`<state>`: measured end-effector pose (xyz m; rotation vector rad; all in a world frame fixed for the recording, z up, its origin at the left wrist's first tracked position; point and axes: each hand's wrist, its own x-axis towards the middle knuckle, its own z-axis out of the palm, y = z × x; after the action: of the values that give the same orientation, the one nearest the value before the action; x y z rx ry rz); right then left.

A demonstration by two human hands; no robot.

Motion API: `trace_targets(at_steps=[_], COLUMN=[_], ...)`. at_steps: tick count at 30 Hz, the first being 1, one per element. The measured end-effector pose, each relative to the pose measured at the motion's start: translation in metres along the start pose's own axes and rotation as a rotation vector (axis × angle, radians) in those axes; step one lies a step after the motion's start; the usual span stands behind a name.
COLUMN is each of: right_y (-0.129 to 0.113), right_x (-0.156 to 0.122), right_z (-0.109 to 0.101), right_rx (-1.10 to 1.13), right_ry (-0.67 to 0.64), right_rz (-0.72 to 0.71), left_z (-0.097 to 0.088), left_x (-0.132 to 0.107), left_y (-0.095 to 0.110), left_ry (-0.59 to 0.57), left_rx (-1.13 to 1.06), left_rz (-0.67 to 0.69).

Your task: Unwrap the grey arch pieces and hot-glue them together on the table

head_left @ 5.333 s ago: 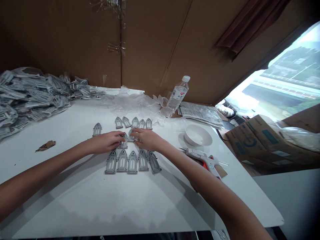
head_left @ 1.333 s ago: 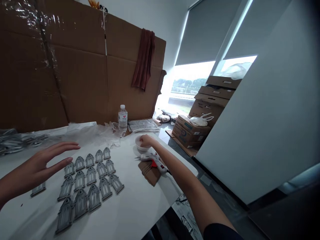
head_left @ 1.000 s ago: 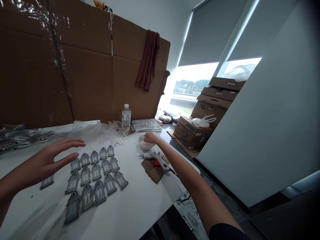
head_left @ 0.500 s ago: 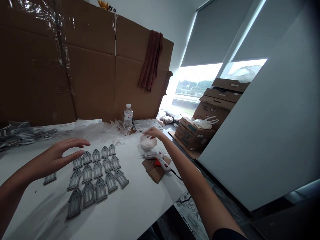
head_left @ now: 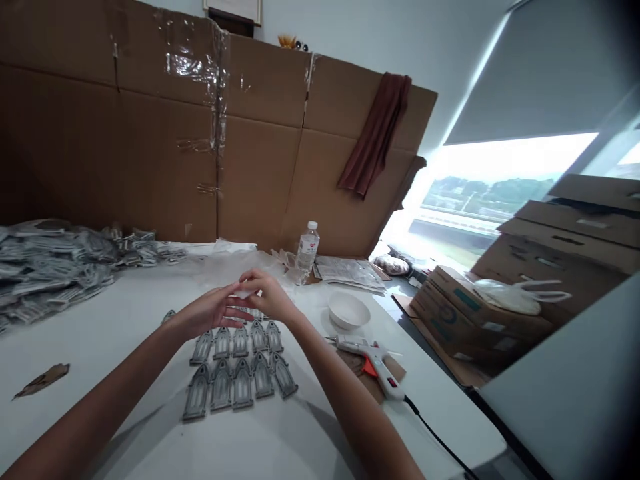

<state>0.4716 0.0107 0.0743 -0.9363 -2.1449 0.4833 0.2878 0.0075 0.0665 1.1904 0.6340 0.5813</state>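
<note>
My left hand [head_left: 213, 312] and my right hand [head_left: 267, 295] meet above the rows of window frames. Between their fingertips is a small whitish, translucent piece [head_left: 243, 292], too blurred to name. The fingers of my right hand close on it. My left hand's fingers are spread, with a fingertip at the piece. Beneath lie several grey arched window frames [head_left: 242, 383] in rows, the farther ones partly hidden by my hands. To the right stand a white bowl [head_left: 349, 311] and a white glue gun [head_left: 376, 360] with a red trigger, lying on a piece of cardboard [head_left: 397, 368].
A heap of grey pieces [head_left: 45, 267] covers the table's far left. A water bottle [head_left: 307, 247] stands before the upright cardboard wall [head_left: 260, 160]. The glue gun's black cord [head_left: 435, 433] runs off the right edge, near stacked boxes [head_left: 470, 320]. A brown scrap [head_left: 43, 381] lies at left.
My right hand has left the bowl and come to my left hand over the frames, with a small whitish piece in its fingers. The view has turned left.
</note>
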Motion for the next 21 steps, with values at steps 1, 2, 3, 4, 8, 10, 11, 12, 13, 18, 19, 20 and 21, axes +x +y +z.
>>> trace_targets(at_steps=[1,2,3,4,8,10,11,12,13,18,19,20,21], right_y=[0.0,0.001,0.003,0.004,0.01,0.012,0.012,0.013,0.014,0.027,0.03,0.034,0.036], right_x=[0.002,0.003,0.004,0.005,0.004,0.003,0.002,0.002,0.001,0.003,0.003,0.003,0.003], right_z=[0.004,0.007,0.009,0.01,0.013,0.012,0.011,0.009,0.007,-0.002,-0.002,-0.002,-0.002], right_rx=[-0.024,-0.04,-0.043,-0.035,0.07,0.143,0.18,0.214,0.245,0.322,0.302,0.279,0.261], right_ry=[-0.018,-0.034,-0.05,-0.064,-0.122,-0.177,-0.207,-0.227,-0.233,-0.115,-0.096,-0.086,-0.088], right_rz=[-0.026,-0.044,-0.053,-0.053,0.011,0.062,0.088,0.115,0.148,0.41,0.448,0.475,0.491], left_z=[-0.003,-0.006,-0.009,-0.011,-0.014,-0.013,-0.012,-0.012,-0.012,-0.015,-0.015,-0.016,-0.016], left_x=[0.002,0.003,0.004,0.005,0.009,0.01,0.011,0.011,0.012,0.015,0.015,0.016,0.016], left_y=[-0.001,-0.002,-0.003,-0.004,-0.007,-0.01,-0.011,-0.012,-0.013,-0.017,-0.017,-0.018,-0.018], left_ry=[0.019,0.042,0.062,0.081,0.143,0.163,0.175,0.193,0.214,0.276,0.28,0.286,0.29], left_rx=[-0.019,-0.034,-0.048,-0.06,-0.061,-0.038,-0.029,-0.023,-0.02,0.008,0.011,0.013,0.015], left_rz=[0.003,0.004,0.001,-0.004,-0.032,-0.049,-0.056,-0.061,-0.061,-0.053,-0.052,-0.051,-0.05])
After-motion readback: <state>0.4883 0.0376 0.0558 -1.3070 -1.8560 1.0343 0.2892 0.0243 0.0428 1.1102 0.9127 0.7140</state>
